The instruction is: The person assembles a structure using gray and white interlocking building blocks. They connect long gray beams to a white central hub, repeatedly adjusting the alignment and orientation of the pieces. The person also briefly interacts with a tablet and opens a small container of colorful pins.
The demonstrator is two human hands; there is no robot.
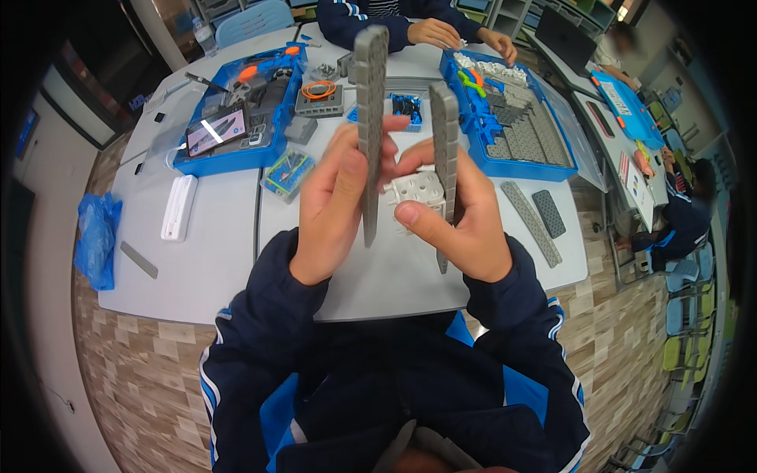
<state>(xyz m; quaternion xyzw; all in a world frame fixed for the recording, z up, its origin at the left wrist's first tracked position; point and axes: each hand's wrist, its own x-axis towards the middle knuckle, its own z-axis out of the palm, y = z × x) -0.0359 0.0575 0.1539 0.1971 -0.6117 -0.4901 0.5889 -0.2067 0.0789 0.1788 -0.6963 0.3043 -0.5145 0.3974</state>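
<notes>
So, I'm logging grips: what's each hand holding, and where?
Left hand: one grey strip, around mid-length. Right hand: another grey strip, around mid-length, thumb on the white block.

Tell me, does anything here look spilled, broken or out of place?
Nothing looks spilled or broken. Only the blue bag, crumpled at the table's left edge, seems out of place, unlike the neatly boxed gray parts.

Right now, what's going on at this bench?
The wearer's left hand holds a long grey strip upright. The right hand holds a second grey strip and a white block beside it; can't tell whether those two are joined. The strips stand apart. Opposite, a co-worker's hands are at the far end of the right-hand blue case.
</notes>
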